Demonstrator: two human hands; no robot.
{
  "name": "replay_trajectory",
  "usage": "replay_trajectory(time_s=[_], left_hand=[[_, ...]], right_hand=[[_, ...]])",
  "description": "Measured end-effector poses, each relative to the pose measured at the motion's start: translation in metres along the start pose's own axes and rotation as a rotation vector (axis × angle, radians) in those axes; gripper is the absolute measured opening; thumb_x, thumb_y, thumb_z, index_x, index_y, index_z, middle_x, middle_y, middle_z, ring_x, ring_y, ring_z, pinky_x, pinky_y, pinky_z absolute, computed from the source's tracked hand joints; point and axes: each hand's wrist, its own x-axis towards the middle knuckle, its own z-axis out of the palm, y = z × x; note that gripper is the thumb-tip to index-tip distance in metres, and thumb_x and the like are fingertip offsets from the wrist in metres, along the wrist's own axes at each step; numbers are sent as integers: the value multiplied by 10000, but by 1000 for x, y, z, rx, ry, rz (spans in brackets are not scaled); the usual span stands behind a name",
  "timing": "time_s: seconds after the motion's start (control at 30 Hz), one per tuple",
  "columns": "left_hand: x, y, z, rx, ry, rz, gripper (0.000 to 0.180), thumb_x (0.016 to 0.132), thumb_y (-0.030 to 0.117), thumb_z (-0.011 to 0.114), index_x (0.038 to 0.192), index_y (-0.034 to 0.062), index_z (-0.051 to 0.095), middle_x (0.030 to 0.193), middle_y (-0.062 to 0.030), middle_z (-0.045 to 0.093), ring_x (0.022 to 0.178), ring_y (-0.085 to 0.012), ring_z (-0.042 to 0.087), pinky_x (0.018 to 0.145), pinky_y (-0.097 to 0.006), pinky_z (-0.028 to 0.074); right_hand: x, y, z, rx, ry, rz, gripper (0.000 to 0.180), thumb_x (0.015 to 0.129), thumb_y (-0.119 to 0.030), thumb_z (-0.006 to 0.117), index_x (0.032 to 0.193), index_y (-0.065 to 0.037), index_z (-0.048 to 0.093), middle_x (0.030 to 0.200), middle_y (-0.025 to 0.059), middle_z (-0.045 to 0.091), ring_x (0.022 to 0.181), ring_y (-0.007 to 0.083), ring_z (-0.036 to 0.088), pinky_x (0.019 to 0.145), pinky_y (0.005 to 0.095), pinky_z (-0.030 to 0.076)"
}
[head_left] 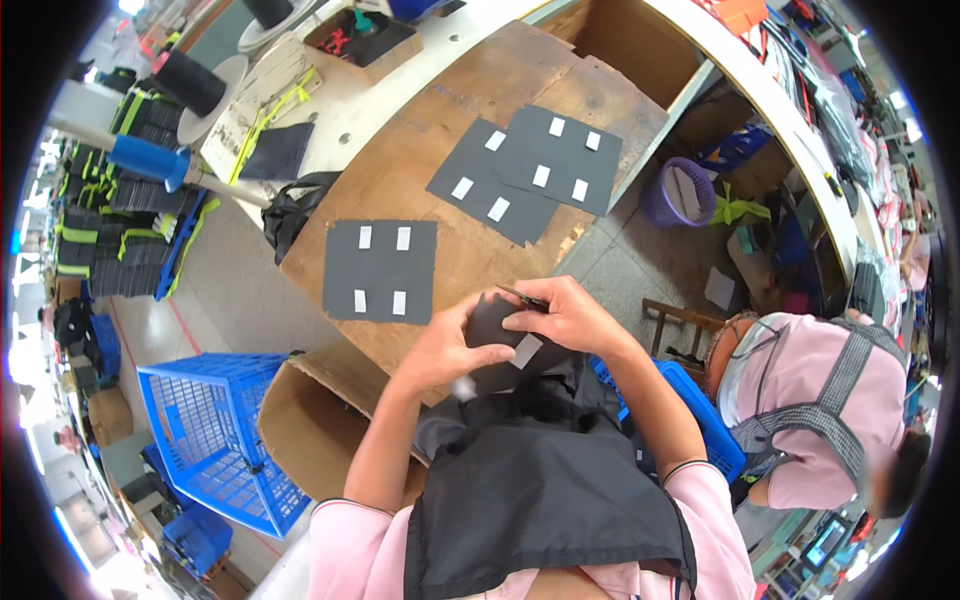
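Close to my body, over the near edge of the wooden board (470, 100), I hold a dark grey fabric piece (487, 322) with a white rectangular patch (526, 350). My left hand (447, 343) grips its left side, with the thumb lying toward the patch. In my right hand (572, 318) is a small pair of thread snips (522, 297), the dark blades pointing left above the fabric. My right thumb presses by the piece's upper part. On the board lie a square dark panel (380, 272) with white patches and two overlapping panels (560, 160), also patched.
A blue plastic crate (215, 425) and an open cardboard box (310, 430) stand at the left. Another blue crate (705, 415) is by my right arm. A purple basket (680, 192) sits on the floor at right. A co-worker in pink (820, 390) bends nearby.
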Motion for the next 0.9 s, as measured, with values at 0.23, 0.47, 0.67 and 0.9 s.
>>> replay_trajectory(time_s=[0.23,0.47,0.67,0.9], left_hand=[[-3,-23,17,-668,190,-280,316,802,121,688,1067,-15,581,953,-69,634,836,-119,599,755,-259,488],[2,-14,20,-688,257,-230,235,799,80,677,999,-8,593,912,-82,645,779,-128,621,676,-268,521],[-2,-12,20,-625,253,-207,244,809,93,670,1020,0,588,922,-57,636,805,-103,591,737,-249,484],[-5,-7,20,-553,265,-198,263,801,92,669,1028,-9,583,938,-52,629,824,-96,579,750,-245,476]], right_hand=[[-38,0,15,-545,628,-201,310,754,-101,674,1043,-93,562,902,92,553,683,269,590,578,347,475],[-47,19,27,-608,619,-305,342,678,-52,703,1002,-91,600,834,70,546,625,240,548,544,328,432],[-46,20,22,-684,592,-371,336,660,-8,715,977,-72,622,788,93,560,624,250,576,526,321,460],[-49,11,21,-665,580,-366,289,669,-20,716,942,-65,635,756,85,559,612,244,577,533,312,466]])
